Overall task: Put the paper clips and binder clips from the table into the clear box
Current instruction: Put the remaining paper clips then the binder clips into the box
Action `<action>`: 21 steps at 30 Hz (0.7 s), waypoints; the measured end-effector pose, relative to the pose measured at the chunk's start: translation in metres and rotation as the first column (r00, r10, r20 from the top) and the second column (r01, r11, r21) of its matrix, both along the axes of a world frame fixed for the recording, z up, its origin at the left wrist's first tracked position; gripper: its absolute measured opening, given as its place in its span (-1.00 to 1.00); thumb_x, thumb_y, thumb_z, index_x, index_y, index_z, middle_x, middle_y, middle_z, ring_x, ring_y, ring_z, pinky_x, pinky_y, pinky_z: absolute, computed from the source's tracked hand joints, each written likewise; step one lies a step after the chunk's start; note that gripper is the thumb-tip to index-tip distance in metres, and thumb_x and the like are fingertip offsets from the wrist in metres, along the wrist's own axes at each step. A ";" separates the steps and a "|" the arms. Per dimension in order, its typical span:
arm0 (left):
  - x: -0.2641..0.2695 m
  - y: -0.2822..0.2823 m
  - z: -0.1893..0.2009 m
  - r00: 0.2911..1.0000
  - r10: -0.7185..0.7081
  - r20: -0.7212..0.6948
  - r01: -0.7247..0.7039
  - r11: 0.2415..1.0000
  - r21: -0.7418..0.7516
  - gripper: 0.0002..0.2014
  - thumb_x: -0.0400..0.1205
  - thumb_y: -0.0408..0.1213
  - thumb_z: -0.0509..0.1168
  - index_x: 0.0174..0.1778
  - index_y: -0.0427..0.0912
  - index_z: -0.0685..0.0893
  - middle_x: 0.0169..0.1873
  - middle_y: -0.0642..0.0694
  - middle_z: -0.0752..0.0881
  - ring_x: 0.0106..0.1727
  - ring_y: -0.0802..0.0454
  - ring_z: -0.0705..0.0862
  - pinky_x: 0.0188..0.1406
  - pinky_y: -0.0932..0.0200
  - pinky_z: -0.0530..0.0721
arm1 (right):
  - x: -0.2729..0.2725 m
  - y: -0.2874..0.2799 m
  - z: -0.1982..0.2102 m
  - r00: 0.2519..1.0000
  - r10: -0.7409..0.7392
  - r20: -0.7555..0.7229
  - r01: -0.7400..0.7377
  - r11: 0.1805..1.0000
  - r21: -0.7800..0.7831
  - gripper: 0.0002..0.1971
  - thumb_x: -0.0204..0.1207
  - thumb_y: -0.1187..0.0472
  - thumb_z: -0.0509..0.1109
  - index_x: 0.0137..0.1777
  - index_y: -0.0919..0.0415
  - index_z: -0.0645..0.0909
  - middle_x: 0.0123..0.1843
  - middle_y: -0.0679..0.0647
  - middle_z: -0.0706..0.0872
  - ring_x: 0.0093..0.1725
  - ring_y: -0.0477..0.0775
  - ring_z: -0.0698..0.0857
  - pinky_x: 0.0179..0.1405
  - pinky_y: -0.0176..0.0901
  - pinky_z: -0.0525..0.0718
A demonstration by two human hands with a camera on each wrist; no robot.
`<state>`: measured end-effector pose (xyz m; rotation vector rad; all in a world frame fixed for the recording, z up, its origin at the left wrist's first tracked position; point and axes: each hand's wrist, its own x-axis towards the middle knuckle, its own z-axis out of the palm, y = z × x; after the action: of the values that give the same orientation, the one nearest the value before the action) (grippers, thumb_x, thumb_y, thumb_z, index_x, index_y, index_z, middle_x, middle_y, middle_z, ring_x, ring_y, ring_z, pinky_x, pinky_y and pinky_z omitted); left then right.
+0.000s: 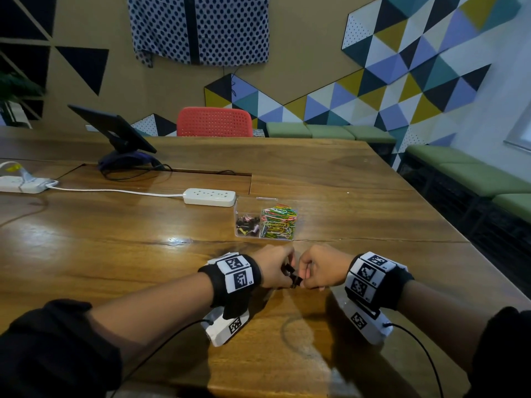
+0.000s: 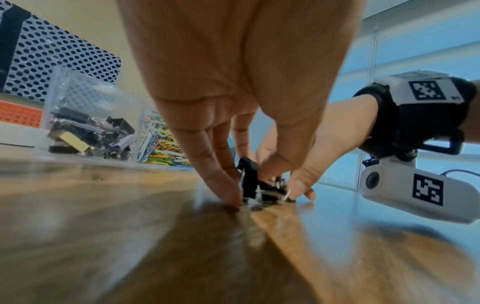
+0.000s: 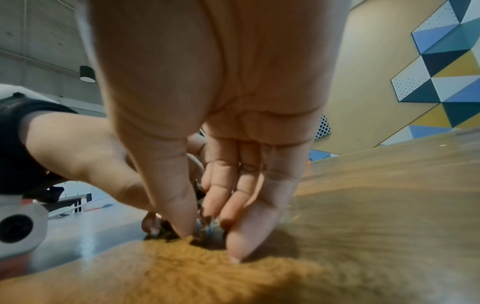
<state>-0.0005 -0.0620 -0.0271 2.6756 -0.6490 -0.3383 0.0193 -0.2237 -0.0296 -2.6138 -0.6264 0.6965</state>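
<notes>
Both hands meet over black binder clips (image 2: 262, 185) on the table (image 1: 115, 254): left hand (image 1: 273, 267) & right hand (image 1: 321, 268) each pinch some. Clear box (image 1: 265, 221) sits just beyond, slightly nearer the left hand.

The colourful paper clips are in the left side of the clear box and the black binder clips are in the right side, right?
Not quite. In the head view the colourful paper clips fill the right side of the clear box, and the binder clips sit in its left side. They are swapped from what you said.
</notes>
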 end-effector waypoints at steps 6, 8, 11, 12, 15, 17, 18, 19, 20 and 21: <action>0.002 0.006 -0.002 1.000 -0.003 0.009 0.003 0.999 -0.046 -0.73 0.48 -0.31 0.41 0.07 -0.11 0.54 0.04 -0.09 0.67 -0.04 0.08 0.58 -0.17 0.24 0.49 | 0.000 -0.002 -0.002 1.000 -0.013 -0.025 0.013 1.000 0.001 -0.84 0.42 0.33 0.47 -0.29 0.10 0.56 -0.39 0.02 0.69 -0.60 -0.18 0.61 -0.42 -0.30 0.63; 0.003 0.010 -0.002 1.000 0.009 0.004 -0.009 0.998 -0.057 -0.74 0.49 -0.33 0.39 0.06 -0.08 0.54 0.04 -0.06 0.67 -0.02 0.07 0.60 -0.16 0.24 0.50 | 0.001 -0.003 -0.001 0.999 -0.027 -0.044 0.027 1.000 0.013 -0.82 0.42 0.34 0.47 -0.29 0.11 0.55 -0.42 0.00 0.68 -0.63 -0.21 0.60 -0.49 -0.36 0.61; 0.006 0.018 -0.004 1.000 0.028 0.003 -0.028 0.996 -0.088 -0.74 0.49 -0.37 0.38 0.05 -0.08 0.54 0.01 -0.10 0.69 0.02 -0.01 0.67 -0.09 0.16 0.63 | 0.003 -0.005 0.002 0.998 -0.051 -0.026 0.051 0.999 0.004 -0.84 0.42 0.29 0.49 -0.26 0.09 0.56 -0.35 0.00 0.70 -0.62 -0.22 0.61 -0.46 -0.35 0.62; 0.007 0.022 -0.003 0.999 0.049 0.000 -0.049 0.993 -0.104 -0.73 0.49 -0.38 0.37 0.06 -0.08 0.53 0.00 -0.10 0.69 0.02 -0.02 0.68 -0.06 0.14 0.67 | 0.003 -0.006 0.004 0.998 -0.054 -0.012 0.054 0.999 0.003 -0.85 0.42 0.27 0.50 -0.25 0.09 0.56 -0.33 0.00 0.71 -0.60 -0.21 0.61 -0.45 -0.34 0.63; 0.018 0.036 0.007 0.987 0.156 0.036 -0.145 0.967 -0.208 -0.74 0.50 -0.41 0.36 0.03 -0.06 0.55 0.01 -0.06 0.67 0.03 0.04 0.67 -0.02 0.22 0.67 | 0.002 -0.006 0.005 0.999 -0.053 0.003 0.053 0.999 -0.001 -0.86 0.41 0.26 0.51 -0.23 0.11 0.58 -0.27 0.04 0.73 -0.56 -0.17 0.62 -0.47 -0.37 0.61; 0.029 0.046 0.018 0.964 0.241 0.111 -0.204 0.941 -0.270 -0.77 0.50 -0.42 0.36 0.02 -0.09 0.57 0.03 -0.07 0.68 0.01 0.06 0.65 -0.02 0.25 0.64 | 0.002 -0.005 0.007 0.998 -0.060 -0.005 0.060 0.998 0.000 -0.86 0.41 0.28 0.51 -0.23 0.11 0.58 -0.26 0.04 0.73 -0.53 -0.14 0.62 -0.47 -0.37 0.62; 0.035 0.050 0.023 0.947 0.290 0.136 -0.241 0.925 -0.292 -0.78 0.51 -0.42 0.35 0.04 -0.12 0.58 0.02 -0.08 0.68 -0.01 0.06 0.63 -0.03 0.25 0.62 | 0.002 -0.005 0.007 0.998 -0.065 -0.007 0.065 0.998 0.004 -0.86 0.41 0.29 0.51 -0.23 0.11 0.59 -0.27 0.02 0.72 -0.52 -0.13 0.61 -0.48 -0.37 0.61; 0.040 0.055 0.027 0.928 0.343 0.147 -0.285 0.905 -0.315 -0.78 0.52 -0.43 0.33 0.05 -0.15 0.59 -0.01 -0.08 0.67 -0.03 0.05 0.62 -0.06 0.24 0.61 | 0.002 -0.004 0.008 0.998 -0.067 -0.008 0.067 0.998 0.007 -0.86 0.41 0.30 0.51 -0.22 0.12 0.59 -0.29 0.01 0.71 -0.52 -0.13 0.60 -0.49 -0.39 0.61; 0.046 0.060 0.030 0.907 0.393 0.151 -0.325 0.882 -0.341 -0.79 0.54 -0.44 0.32 0.06 -0.16 0.59 -0.04 -0.08 0.66 -0.05 0.05 0.60 -0.09 0.23 0.60 | 0.002 -0.004 0.009 0.998 -0.066 -0.009 0.066 0.998 0.007 -0.87 0.42 0.30 0.50 -0.21 0.13 0.59 -0.29 -0.01 0.70 -0.52 -0.13 0.60 -0.50 -0.40 0.60; 0.052 0.064 0.032 0.887 0.434 0.160 -0.356 0.860 -0.365 -0.79 0.54 -0.44 0.31 0.07 -0.16 0.59 -0.04 -0.09 0.66 -0.06 0.04 0.59 -0.11 0.22 0.58 | 0.001 -0.003 0.009 0.998 -0.061 -0.009 0.061 0.998 0.003 -0.88 0.42 0.30 0.50 -0.19 0.14 0.60 -0.29 -0.01 0.69 -0.52 -0.14 0.60 -0.50 -0.40 0.60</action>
<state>0.0517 0.0025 0.0050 2.4582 -0.1725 0.1928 0.0207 -0.2265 -0.0207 -2.6132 -0.5423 0.6873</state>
